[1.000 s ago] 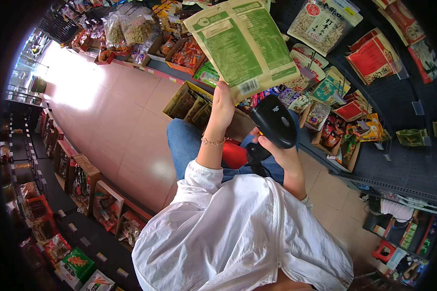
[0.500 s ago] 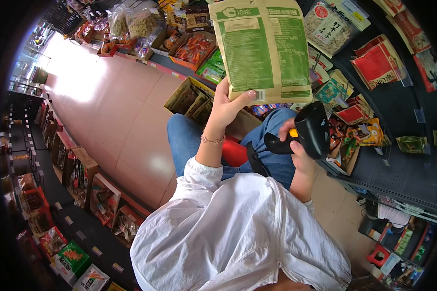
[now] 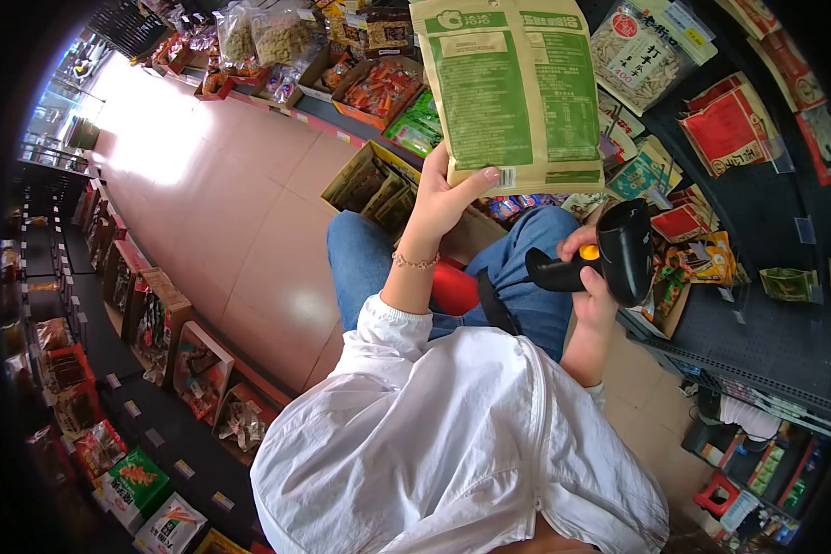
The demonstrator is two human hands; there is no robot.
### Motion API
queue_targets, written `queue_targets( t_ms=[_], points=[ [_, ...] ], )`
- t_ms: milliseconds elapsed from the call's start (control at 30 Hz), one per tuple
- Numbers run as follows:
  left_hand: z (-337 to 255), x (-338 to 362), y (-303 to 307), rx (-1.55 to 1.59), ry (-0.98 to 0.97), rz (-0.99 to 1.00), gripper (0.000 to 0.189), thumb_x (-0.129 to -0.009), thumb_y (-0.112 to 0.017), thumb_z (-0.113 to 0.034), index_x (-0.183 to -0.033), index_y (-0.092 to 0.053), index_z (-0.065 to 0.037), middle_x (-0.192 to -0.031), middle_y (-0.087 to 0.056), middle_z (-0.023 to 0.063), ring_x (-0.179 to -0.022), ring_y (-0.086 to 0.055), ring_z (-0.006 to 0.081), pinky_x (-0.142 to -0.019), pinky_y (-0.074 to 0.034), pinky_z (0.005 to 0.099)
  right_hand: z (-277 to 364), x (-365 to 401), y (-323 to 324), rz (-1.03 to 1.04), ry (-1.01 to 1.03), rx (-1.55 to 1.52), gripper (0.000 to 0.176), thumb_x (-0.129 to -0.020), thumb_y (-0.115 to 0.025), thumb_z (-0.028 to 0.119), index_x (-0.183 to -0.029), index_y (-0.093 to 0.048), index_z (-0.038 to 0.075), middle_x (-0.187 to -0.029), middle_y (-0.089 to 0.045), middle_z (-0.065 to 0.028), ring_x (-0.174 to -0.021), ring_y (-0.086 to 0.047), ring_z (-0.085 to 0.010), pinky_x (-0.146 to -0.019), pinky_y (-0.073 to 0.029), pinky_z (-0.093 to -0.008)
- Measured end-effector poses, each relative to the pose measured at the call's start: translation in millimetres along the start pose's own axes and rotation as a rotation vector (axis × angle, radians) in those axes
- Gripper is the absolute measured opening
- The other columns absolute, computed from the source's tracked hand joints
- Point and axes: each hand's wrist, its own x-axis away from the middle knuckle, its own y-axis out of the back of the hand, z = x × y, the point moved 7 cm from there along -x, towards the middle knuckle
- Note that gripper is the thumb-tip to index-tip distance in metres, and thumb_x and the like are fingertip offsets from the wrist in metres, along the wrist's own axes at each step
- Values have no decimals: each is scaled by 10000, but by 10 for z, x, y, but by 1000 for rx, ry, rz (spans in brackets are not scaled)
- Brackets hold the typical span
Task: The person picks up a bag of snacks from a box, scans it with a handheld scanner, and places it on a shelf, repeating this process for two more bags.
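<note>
My left hand (image 3: 451,196) grips the lower left corner of a green and beige snack bag (image 3: 489,92), thumb on the side facing me. Printed text covers that side, and a barcode (image 3: 505,178) shows just beyond my thumb tip. In my right hand (image 3: 593,288) is a black barcode scanner (image 3: 625,254) with a yellow button. My fingers wrap round its grip, and the scanner sits below and right of the bag, apart from it. Both hands are above my knees.
Dark shelves (image 3: 776,314) with hanging and lying snack packets run along the right. A yellow-edged carton (image 3: 374,189) of packets stands beyond my left knee. Another shelf row (image 3: 111,346) with boxes and bags lines the left, across the tiled floor (image 3: 240,222). Sweets in trays (image 3: 379,90) lie ahead.
The snack bag and my left hand have shifted slightly right in view. My right hand with the barcode scanner has also moved right, and the scanner is turned a little more upright.
</note>
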Motion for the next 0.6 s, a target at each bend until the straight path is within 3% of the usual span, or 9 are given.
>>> queue_targets(
  t_ms=[100,267,300,433,467,500,533,567,600],
  points=[
    [7,-3,-6,-3,-2,5,359,-731,-618,-55,-1056,-478,6,-962,-571,53,-862,-530,104,-767,-429,255,4,0,34,-40,7,7,376,-685,-591,220,-959,-463,-3,-870,-460,-94,-769,-436,-171,-719,-364,-318],
    [24,-9,-28,-15,25,11,346,-725,-612,-43,-1044,-484,1,-951,-568,47,-849,-525,101,-762,-423,249,64,22,173,-218,68,95,484,-667,-590,185,-1090,-442,1,-1171,-401,-156,-918,-455,-190,-813,-361,-297],
    [15,0,-41,-17,29,24,346,-725,-612,-43,-1044,-484,1,-951,-568,47,-849,-525,101,-762,-423,249,88,16,148,-230,75,94,484,-667,-590,185,-1090,-442,1,-1171,-401,-156,-918,-455,-190,-813,-361,-297],
    [8,-7,-177,-288,71,90,300,-714,-609,-30,-993,-506,12,-922,-565,38,-848,-507,103,-760,-405,248,301,-75,33,-185,197,276,728,-668,-613,168,-1274,-248,-5,-1292,-318,-153,-1137,-385,-217,-977,-263,-342],
    [40,2,-247,-275,123,130,285,-715,-599,-26,-982,-511,20,-916,-570,42,-847,-510,107,-764,-404,248,338,-70,2,-160,145,451,713,-678,-603,130,-1280,-246,-4,-1314,-292,-144,-1159,-366,-221,-980,-256,-338],
    [61,6,-344,-292,144,198,277,-715,-590,-24,-977,-515,28,-911,-573,49,-848,-513,110,-766,-403,249,282,-6,13,1,296,848,748,-635,-608,-35,-1289,-248,14,-1274,-356,-120,-1183,-330,-180,-959,-283,-306],
    [134,38,-435,-252,184,227,274,-715,-582,-21,-976,-518,31,-900,-578,51,-842,-517,115,-765,-402,249,313,-92,65,-154,167,249,827,-598,-637,-53,-1305,-216,28,-1307,-318,-112,-1218,-266,-167,-984,-239,-303],
    [102,47,-552,-391,121,305,286,-711,-577,-26,-983,-514,37,-908,-575,68,-837,-524,133,-764,-403,258,19,0,291,-199,113,397,874,-581,-653,-63,-1314,-188,36,-1325,-286,-100,-1210,-276,-161,-981,-243,-297],
    [92,102,-665,-377,105,330,325,-684,-599,-51,-985,-514,36,-876,-567,81,-856,-522,163,-794,-386,276,60,70,289,-345,30,204,799,-595,-659,-55,-1284,-265,33,-1269,-367,-85,-1160,-355,-170,-955,-285,-295]
  ],
)
